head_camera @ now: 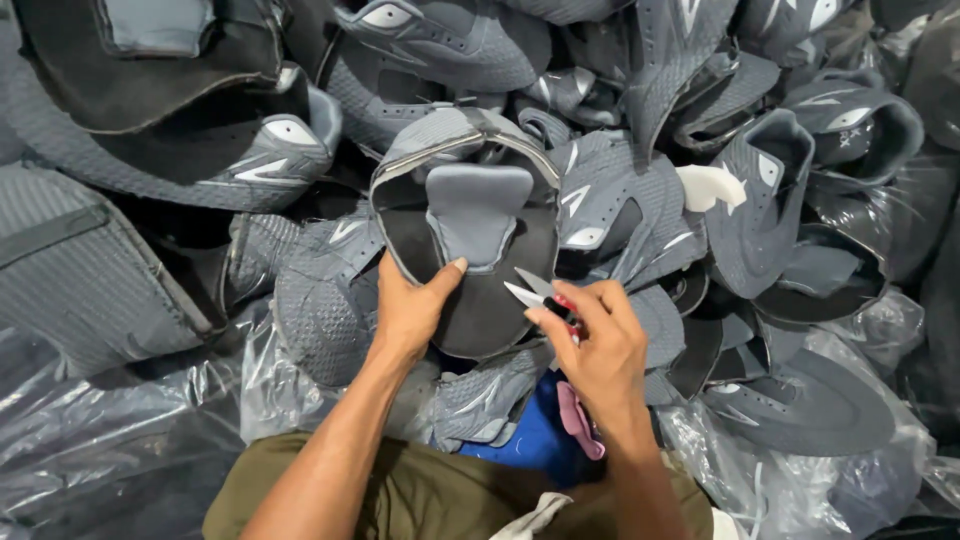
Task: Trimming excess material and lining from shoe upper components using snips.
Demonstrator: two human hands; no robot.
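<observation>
Overhead, a person's left hand (pixel 408 310) grips a grey shoe upper (pixel 468 235) by its left edge, thumb laid across the dark lining and the other fingers tucked out of sight behind the material. The upper is held open toward the camera, its long axis running away from the body, with the padded tongue (pixel 478 210) at centre and the stitched rim arching over the top. To the right, the right hand (pixel 598 352) is closed around small snips (pixel 540 297) with a red grip; the pale blades stand a little apart and point up and to the left, their tips just beside the lower right edge of the upper. The upper thus lies up and left of the blades, and the right hand is the nearer of the two to that edge, while the left steadies the far side.

All around, a pile of matching uppers (pixel 760 200) in grey knit with white trim fills the view, tumbled at every angle. One white piece (pixel 708 186) pokes out among them at right. Clear plastic sheeting (pixel 110 430) lies under and around the pile, bunched at lower left and lower right; whether it forms bags or a loose liner cannot be told. Close to the body, a blue cloth (pixel 530 440) and a pink scrap (pixel 578 420) sit below the right wrist, above an olive garment (pixel 420 495)
</observation>
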